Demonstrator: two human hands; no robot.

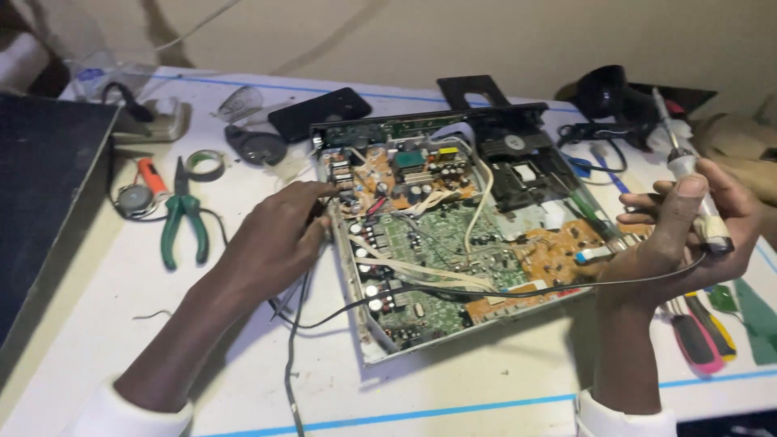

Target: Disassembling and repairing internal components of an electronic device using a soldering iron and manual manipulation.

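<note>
White tabletop (453, 380), edged with blue tape lines, served as your work surface, and an opened metal chassis with green and orange circuit boards (437, 243) lay at its centre as the reference point.

Your left hand (271, 243) rested at the left edge of the chassis, its fingers drawn together with the fingertips touching the board's upper left corner; whether they pinched a wire could not be determined. Thin black wires (295, 324) ran from beneath that hand toward the near edge of the tabletop.

Your right hand (688, 231) hovered just above the right end of the chassis, closed around a slim soldering iron with a pale handle (688, 174), its tip pointing up and away from you. A black cord (518, 290) trailed from that hand across the front of the boards.

Green-handled pliers (182, 218) lay well left of the chassis, near a small roll of tape (205, 164). A black phone (320, 113) sat behind the chassis. Screwdrivers with pink and yellow handles (702, 336) lay right of it.
</note>
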